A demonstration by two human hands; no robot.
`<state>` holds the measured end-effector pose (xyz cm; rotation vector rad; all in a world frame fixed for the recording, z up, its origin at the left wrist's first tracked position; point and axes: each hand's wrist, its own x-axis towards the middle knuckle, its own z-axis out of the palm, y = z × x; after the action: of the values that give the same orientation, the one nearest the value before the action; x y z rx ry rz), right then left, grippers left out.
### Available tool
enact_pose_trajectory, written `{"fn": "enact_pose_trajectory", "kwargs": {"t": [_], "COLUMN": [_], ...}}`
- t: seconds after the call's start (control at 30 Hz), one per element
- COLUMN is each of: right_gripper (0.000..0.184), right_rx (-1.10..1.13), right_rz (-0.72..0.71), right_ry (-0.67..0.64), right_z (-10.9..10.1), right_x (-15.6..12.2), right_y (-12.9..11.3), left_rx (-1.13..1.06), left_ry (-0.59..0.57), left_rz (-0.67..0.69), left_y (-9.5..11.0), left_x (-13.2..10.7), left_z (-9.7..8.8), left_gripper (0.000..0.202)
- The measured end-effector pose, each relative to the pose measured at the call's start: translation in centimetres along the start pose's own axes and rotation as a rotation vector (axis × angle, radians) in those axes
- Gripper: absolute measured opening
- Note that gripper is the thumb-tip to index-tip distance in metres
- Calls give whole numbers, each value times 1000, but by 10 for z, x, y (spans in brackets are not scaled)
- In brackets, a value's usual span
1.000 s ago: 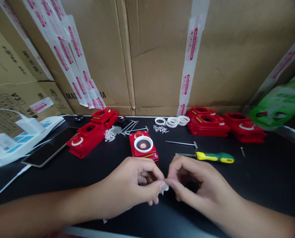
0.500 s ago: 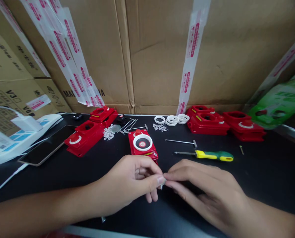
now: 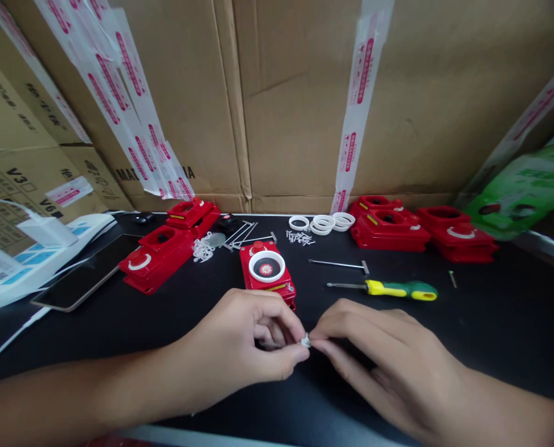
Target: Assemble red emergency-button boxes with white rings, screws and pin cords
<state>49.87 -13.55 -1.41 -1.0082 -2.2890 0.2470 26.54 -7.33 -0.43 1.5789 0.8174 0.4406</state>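
Note:
A small whitish piece (image 3: pixel 305 341) is pinched between the fingertips of both hands, above the front of the black table; its exact kind is too small to make out. My left hand (image 3: pixel 258 338) has thumb and forefinger closed on its left side, the other fingers curled behind. From the right, my right hand (image 3: pixel 374 347) grips it with thumb and fingertips pressed together. Just beyond my left hand lies a red box (image 3: pixel 270 287) with a white ring (image 3: pixel 253 268) around a dark round window and a red knob at its far end.
A green-and-yellow screwdriver (image 3: pixel 402 290) and a metal T-shaped rod (image 3: pixel 339 264) lie right of centre. Behind are screws (image 3: pixel 299 238), white rings (image 3: pixel 323 225), small white parts (image 3: pixel 203 248) and more red boxes (image 3: pixel 388 233). A phone (image 3: pixel 85 273) and power strip (image 3: pixel 90 230) lie left.
My left thumb has shifted slightly, so more of the whitish piece shows between the fingertips. Both hands stay in nearly the same place; the camera view has moved a little.

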Motion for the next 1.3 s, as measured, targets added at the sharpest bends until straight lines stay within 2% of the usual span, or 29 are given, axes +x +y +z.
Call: {"fn": "enact_pose_trajectory", "kwargs": {"t": [0.27,0.57,0.77,0.93,1.13,1.3], "right_gripper": [8,10,12,12,17,25], "right_rx": [-76,-167,-18,55,112,141], "right_rz": [-24,-69,12,89,158,155], "right_ry": [56,4,-40,-27,-23,-34], "right_z": [4,-2,-10,-8,-3,0], "right_x": [4,6,11,10,9,9], "right_y": [-2,-2,-5,-1,6,13], "left_rx": [13,192,320,410,470,498], "left_ry": [-25,-37,-35,-22,-25,-42], "left_rz": [-10,9,123,217,260,267], "left_y": [0,-4,-1,5,8,8], "left_x": [-1,-2,-5,-7,-7,-8], "left_z": [0,-4,-5,-5,-7,-7], "left_gripper": [17,20,13,12,10,11]}}
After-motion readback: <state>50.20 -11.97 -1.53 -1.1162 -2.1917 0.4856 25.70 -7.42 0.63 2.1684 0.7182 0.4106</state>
